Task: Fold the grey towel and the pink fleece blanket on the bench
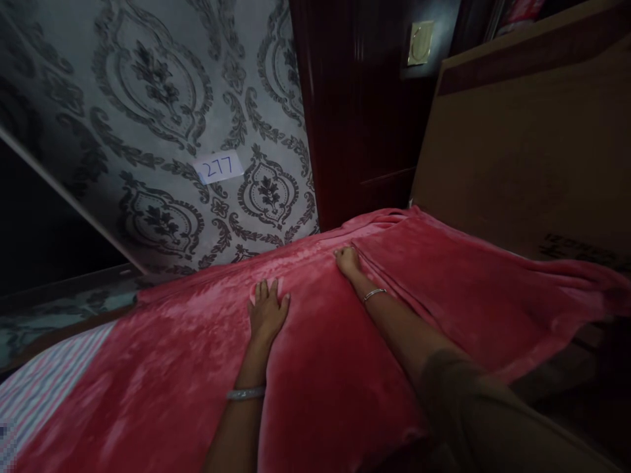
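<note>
A plush pinkish-red blanket (320, 355) lies spread across the bed, with a folded-over layer in its middle. My left hand (267, 310) rests flat on it, fingers spread, beside the edge of that layer. Farther forward and to the right, my right hand (348, 260) is closed on the blanket at the far end of the layer's right edge. Right of that hand, another section of the blanket stretches to the cardboard box. Bracelets circle both wrists.
Patterned grey wallpaper (266, 190) with a paper label (219, 167) reading 277 stands behind the bed. A dark red wooden door (365, 118) and a large cardboard box (532, 151) bound the right side. Striped bedding (64, 368) shows at the lower left.
</note>
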Demonstrator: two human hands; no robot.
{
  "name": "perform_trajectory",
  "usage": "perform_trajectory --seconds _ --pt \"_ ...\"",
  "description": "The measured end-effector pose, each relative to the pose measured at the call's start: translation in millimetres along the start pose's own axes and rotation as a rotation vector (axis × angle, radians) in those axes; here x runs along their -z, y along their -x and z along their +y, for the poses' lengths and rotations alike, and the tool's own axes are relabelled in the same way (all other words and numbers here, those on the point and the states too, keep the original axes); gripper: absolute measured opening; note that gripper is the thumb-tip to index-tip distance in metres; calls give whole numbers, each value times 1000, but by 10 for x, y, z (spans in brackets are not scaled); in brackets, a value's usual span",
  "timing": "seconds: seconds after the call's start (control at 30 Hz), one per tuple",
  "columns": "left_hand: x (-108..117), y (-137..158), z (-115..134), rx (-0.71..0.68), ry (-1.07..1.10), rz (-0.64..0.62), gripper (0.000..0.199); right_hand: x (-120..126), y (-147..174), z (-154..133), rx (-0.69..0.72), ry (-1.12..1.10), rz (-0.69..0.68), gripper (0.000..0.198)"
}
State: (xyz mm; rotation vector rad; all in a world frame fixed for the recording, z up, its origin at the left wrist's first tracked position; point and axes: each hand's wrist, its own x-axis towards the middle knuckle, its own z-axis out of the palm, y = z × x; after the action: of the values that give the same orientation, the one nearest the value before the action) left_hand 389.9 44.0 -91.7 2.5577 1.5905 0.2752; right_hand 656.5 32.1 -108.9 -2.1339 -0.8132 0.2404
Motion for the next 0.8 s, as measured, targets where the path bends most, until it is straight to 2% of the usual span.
perform_trajectory --seconds 0.13,0.27,0.4,0.53,0.63,0.7,0.73,0.8 --pt "-32 -9 -21 22 31 8 64 8 83 28 -21 -17 -2 23" --pt "-58 -32 -52 30 72 83 66 130 100 -45 -47 -87 -50 21" --pt "-47 -75 -82 52 174 147 68 361 213 44 -73 -204 -139 43" --pt "-16 -84 -92 98 337 214 66 641 613 353 -45 -305 -292 56" --pt "5 -52 -76 91 467 274 66 838 1010 561 102 -369 -408 76" --pt "24 -11 -68 86 538 305 67 954 1239 636 188 -317 -419 87" --pt "37 18 -71 82 567 317 68 1007 1334 657 211 -259 -404 87" --pt "71 108 -95 63 611 333 69 1107 1491 682 227 -131 -360 72"
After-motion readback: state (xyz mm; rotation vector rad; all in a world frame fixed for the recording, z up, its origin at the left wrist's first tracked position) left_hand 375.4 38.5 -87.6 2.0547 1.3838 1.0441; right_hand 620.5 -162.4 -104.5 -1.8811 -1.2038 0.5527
